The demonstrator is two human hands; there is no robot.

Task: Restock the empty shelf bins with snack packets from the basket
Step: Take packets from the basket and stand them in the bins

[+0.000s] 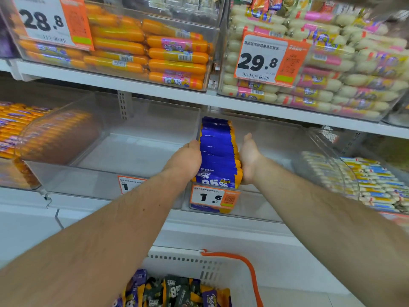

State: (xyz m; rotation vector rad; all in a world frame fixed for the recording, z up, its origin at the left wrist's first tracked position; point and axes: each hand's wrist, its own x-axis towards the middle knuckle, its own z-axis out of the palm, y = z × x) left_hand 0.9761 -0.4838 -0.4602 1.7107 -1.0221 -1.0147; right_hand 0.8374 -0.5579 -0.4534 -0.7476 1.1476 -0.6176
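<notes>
At the centre of the frame, a row of upright blue-and-orange snack packets (218,151) stands at the left end of a clear plastic shelf bin (276,138). The left hand (188,159) presses the row's left side, its fingers hidden, so their state cannot be told. The right hand (249,157) lies flat against the right side, fingers straight. At the bottom centre, a white plastic basket (212,269) with an orange handle holds more packets.

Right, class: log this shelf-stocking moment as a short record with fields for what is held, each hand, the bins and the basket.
held: row of blue packets, upright in the clear bin
left hand: presses the row's left side
right hand: presses its right side
neighbouring bin: holds no packets
basket: below, packets inside
</notes>
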